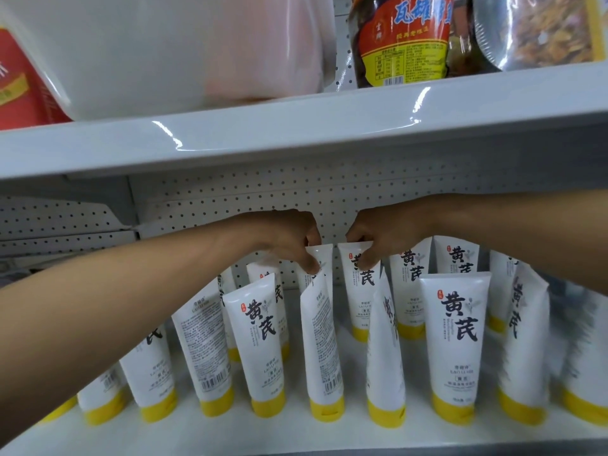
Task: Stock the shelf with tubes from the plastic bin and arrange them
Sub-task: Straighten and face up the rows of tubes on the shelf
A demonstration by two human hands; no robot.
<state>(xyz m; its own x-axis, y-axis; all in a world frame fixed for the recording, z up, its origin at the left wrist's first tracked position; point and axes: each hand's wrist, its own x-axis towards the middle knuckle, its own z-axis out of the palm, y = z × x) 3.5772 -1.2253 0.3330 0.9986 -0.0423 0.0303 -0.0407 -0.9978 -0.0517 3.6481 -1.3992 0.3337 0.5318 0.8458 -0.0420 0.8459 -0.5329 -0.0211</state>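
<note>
Left hand (286, 238) pinches one back tube (325, 258), right hand (385, 235) pinches the next tube (360, 284), likely to straighten the row.

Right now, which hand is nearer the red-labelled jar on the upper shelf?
Right. The right hand pinches a back-row tube almost directly below the jar; the left hand pinches the neighbouring tube, farther off to the jar's left.

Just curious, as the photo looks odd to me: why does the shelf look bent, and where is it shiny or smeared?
Head view: the wide lens bows the upper shelf; white glare streaks lie on its front edge; the right-end tube is smeared by blur; the front tube with bold characters reads sharp.
</note>
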